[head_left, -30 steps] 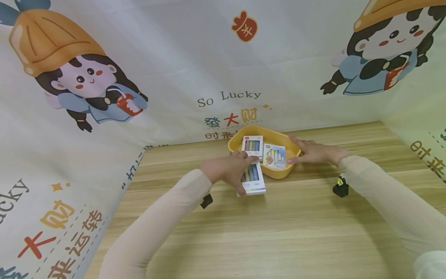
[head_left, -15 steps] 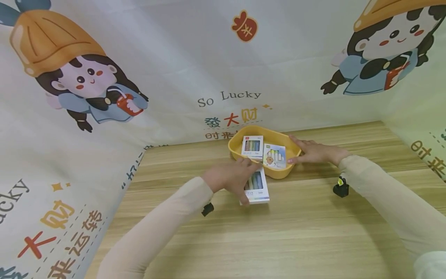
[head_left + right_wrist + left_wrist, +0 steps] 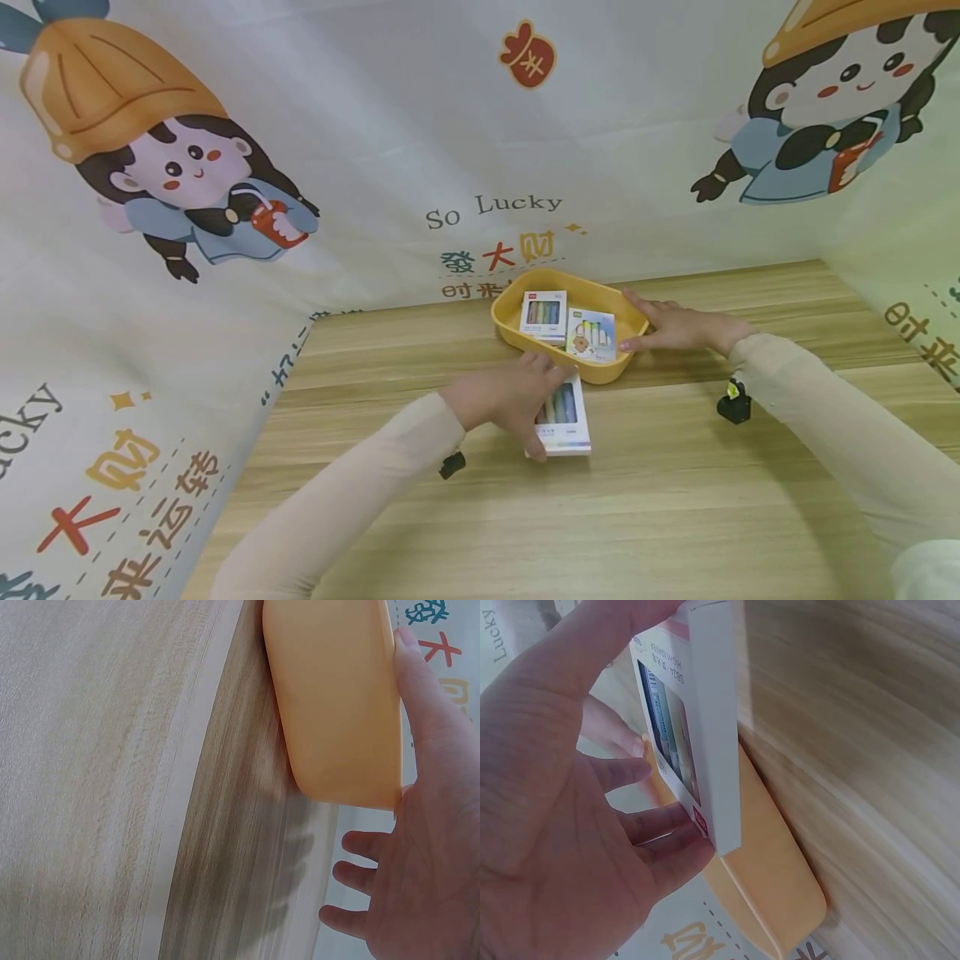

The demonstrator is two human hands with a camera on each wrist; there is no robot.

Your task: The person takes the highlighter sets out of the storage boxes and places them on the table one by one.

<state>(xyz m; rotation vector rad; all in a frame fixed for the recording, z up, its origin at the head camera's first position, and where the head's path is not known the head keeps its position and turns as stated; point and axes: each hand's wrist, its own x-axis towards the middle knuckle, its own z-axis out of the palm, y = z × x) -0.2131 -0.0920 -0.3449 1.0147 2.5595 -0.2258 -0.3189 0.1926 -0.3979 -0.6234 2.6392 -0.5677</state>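
Observation:
My left hand (image 3: 510, 396) grips a white box of highlighters (image 3: 564, 412) by its sides, thumb on the near end and fingers at the far end. In the left wrist view the highlighter box (image 3: 705, 735) shows a window with pens behind it. It stands just in front of a yellow plastic bin (image 3: 600, 373). Inside the bin lie a white windowed box with coloured sticks (image 3: 543, 315) and a white box with printed pens (image 3: 591, 336). My right hand (image 3: 682, 327) holds the bin's right end, its thumb at the rim; three fingers stay off the bin in the right wrist view.
The wood-grain table (image 3: 600, 517) stretches in front of the bin. A printed cloth backdrop (image 3: 390, 125) rises right behind the bin and along both sides. Black wrist cameras (image 3: 733, 404) hang below the sleeves.
My left hand has brought the highlighter box out over the bin's front edge, toward me and slightly right. The right hand and the bin have stayed in place.

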